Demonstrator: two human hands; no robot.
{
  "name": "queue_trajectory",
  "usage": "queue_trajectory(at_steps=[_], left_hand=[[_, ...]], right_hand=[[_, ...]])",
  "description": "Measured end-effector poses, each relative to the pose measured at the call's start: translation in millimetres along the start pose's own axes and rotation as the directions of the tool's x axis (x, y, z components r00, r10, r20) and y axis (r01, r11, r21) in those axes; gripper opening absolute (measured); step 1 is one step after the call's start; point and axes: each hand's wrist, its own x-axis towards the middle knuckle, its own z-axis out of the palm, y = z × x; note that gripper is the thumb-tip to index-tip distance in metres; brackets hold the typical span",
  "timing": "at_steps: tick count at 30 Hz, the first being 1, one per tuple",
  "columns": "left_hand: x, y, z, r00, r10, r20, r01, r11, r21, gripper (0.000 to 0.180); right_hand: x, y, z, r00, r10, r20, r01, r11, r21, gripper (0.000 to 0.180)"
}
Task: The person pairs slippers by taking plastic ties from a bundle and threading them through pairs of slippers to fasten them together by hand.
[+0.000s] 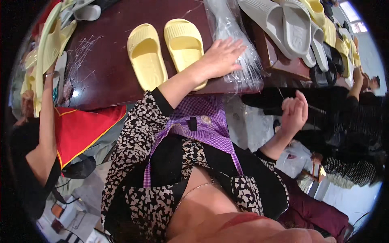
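Observation:
A pair of yellow slide sandals lies on the dark red table: the left slipper (148, 60) and the right slipper (184, 44), toes pointing away from me. My left arm crosses over the right slipper and covers part of it. My left hand (223, 58) is open, fingers spread, over a bundle of thin clear plastic strands (246, 67) in a clear bag. Raised off the table's right front side is my right hand (295, 112), its fingers curled together. A thin pale strand shows beside these fingers; what they hold is too small to make out.
Loose clear strands (83, 50) are scattered on the table's left part. Grey slippers (296, 30) are piled at the right, with black and yellow ones beyond. At the left, a co-worker's arm (48, 109) reaches up among yellow slippers (49, 44). Other people stand at the right.

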Motion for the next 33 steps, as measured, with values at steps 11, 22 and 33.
queue_trajectory(at_steps=[11,22,33], left_hand=[[1,-2,3,0.991,0.084,-0.101,-0.073,0.991,0.108,0.061],[-3,-10,5,0.993,0.063,-0.104,-0.043,0.982,0.183,0.057],[-7,36,-40,0.924,0.035,-0.38,-0.149,0.95,-0.276,0.029]], right_hand=[[-6,12,37,0.984,0.128,0.122,-0.114,0.987,-0.114,0.035],[-25,-112,-18,0.897,-0.42,0.138,0.31,0.82,0.481,0.026],[26,-95,4,0.926,-0.358,0.12,0.224,0.778,0.587,0.024]])
